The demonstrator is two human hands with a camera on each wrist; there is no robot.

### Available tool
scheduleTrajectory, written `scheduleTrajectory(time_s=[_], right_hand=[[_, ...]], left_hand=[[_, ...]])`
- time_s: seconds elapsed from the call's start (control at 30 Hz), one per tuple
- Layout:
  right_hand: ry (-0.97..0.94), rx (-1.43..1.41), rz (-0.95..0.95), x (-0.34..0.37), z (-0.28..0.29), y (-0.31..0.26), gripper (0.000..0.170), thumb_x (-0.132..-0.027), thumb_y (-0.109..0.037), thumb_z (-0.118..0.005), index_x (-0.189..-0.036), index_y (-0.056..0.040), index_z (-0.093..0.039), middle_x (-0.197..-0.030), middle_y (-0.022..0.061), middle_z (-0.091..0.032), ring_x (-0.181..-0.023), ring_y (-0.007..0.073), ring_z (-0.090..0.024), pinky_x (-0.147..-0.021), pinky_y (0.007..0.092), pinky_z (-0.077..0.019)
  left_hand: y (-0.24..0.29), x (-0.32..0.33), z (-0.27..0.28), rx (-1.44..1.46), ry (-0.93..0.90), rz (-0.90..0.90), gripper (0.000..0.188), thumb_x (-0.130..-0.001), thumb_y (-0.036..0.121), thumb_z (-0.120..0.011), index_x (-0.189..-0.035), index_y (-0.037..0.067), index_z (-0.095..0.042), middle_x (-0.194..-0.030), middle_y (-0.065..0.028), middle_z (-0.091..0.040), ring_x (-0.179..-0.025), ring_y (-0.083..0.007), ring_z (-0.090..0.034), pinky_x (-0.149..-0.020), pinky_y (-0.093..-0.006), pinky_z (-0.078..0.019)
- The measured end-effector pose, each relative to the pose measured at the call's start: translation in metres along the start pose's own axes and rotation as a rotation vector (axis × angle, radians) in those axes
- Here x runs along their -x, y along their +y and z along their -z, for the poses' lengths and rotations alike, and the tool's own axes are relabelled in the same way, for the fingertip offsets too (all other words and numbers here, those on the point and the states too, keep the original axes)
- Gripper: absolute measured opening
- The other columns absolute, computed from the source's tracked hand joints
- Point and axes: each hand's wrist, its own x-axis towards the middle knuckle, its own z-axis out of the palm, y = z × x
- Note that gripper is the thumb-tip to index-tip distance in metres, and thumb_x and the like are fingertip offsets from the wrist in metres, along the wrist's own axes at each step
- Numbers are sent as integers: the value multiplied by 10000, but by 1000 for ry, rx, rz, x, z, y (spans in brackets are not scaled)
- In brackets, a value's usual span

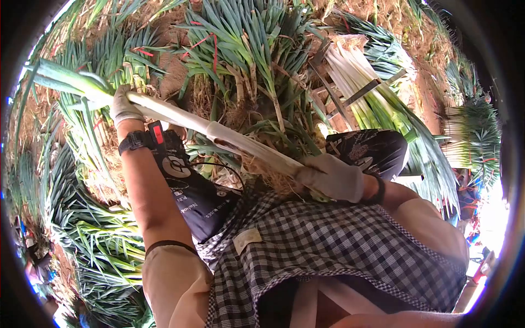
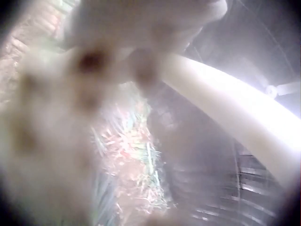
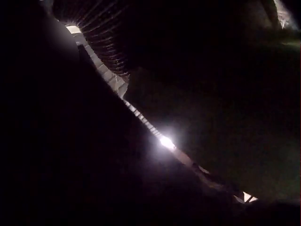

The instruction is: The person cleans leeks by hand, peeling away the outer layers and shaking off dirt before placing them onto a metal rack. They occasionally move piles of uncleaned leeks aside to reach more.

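Observation:
Long green onions (image 1: 178,116) with white stalks lie slantwise across the front of the body in the head view, leaves to the upper left. The gloved left hand (image 1: 127,105) grips them where the stalks turn green. Near the root end, the gloved right hand (image 1: 332,177) holds the stalks, its fingers partly hidden. A loose brownish strip of outer layer (image 1: 229,146) shows midway along. In the left wrist view, a pale stalk (image 2: 235,101) runs from the blurred glove (image 2: 141,23). The right wrist view is mostly dark, and its hand cannot be made out.
Upright bundles of green onions (image 1: 240,44) stand ahead, some with red ties. A bundle with white stalks (image 1: 355,71) rests on a metal frame (image 1: 333,93) at the right. More leafy bundles (image 1: 98,240) lie at the left. A checked apron (image 1: 317,235) covers the lap.

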Motion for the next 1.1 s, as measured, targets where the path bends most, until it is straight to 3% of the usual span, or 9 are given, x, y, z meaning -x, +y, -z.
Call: scheduleTrajectory(time_s=[0.2,0.27,0.33,0.47,0.73,0.83,0.93,1.03,1.1], right_hand=[[147,149,309,80,43,83,249,-919,-192,-501,-834,1,-633,-655,89,-613,-579,154,-608,-540,309,-479],[384,-311,-134,94,38,41,223,-905,-161,-522,-936,42,-609,-721,142,-628,-607,200,-624,-573,341,-507],[305,-278,252,67,36,51,237,-880,-190,-519,-990,13,-568,-734,103,-630,-616,159,-615,-517,287,-495],[-69,884,-24,-28,19,91,353,-838,-241,-535,-1144,-66,-539,-914,128,-650,-763,269,-646,-683,361,-526],[372,267,-167,-198,144,70,354,-936,-365,-444,-1070,-76,-596,-832,98,-637,-675,201,-588,-608,339,-478],[39,1432,-10,-322,158,144,384,-856,-253,-605,-1180,-48,-570,-794,146,-637,-652,241,-599,-606,392,-491],[-56,1310,-192,-379,141,188,391,-920,-223,-508,-1292,-108,-480,-962,126,-641,-810,238,-605,-691,369,-471],[326,27,-491,-402,133,208,625,-758,-277,-711,-1302,-67,-485,-903,147,-645,-719,275,-592,-584,436,-482],[506,20,-171,-354,129,166,693,-746,-348,-731,-1287,-6,-466,-1076,181,-591,-945,316,-554,-727,459,-466]], left_hand=[[12,-73,76,-124,132,40,167,-750,247,-584,-779,89,-537,-705,-79,-553,-668,-254,-554,-685,-408,-480],[9,-66,60,-91,156,-28,213,-737,269,-585,-791,74,-517,-723,-104,-555,-650,-283,-550,-650,-423,-484],[-6,-61,39,45,71,-140,203,-742,209,-632,-840,60,-534,-735,-81,-535,-649,-250,-542,-643,-384,-494],[-14,29,-26,-26,25,-102,234,-793,210,-628,-934,34,-564,-776,-74,-556,-679,-214,-542,-651,-349,-492],[-29,93,-49,-71,-474,-137,413,-914,159,-515,-1286,11,-416,-1136,-134,-552,-939,-227,-577,-844,-347,-497],[-26,103,-55,-60,-495,-89,406,-904,108,-525,-1283,22,-410,-1106,-118,-554,-887,-197,-572,-771,-321,-500],[-19,116,-61,-41,-488,-54,388,-850,29,-579,-1220,32,-463,-965,-80,-573,-773,-162,-562,-672,-290,-494],[-22,109,-58,-158,-474,-164,355,-770,-23,-623,-1113,25,-542,-914,-51,-584,-733,-149,-560,-649,-287,-482],[-21,113,-64,-185,-486,-236,365,-783,11,-622,-1136,15,-529,-893,-33,-567,-748,-136,-549,-679,-270,-468]])
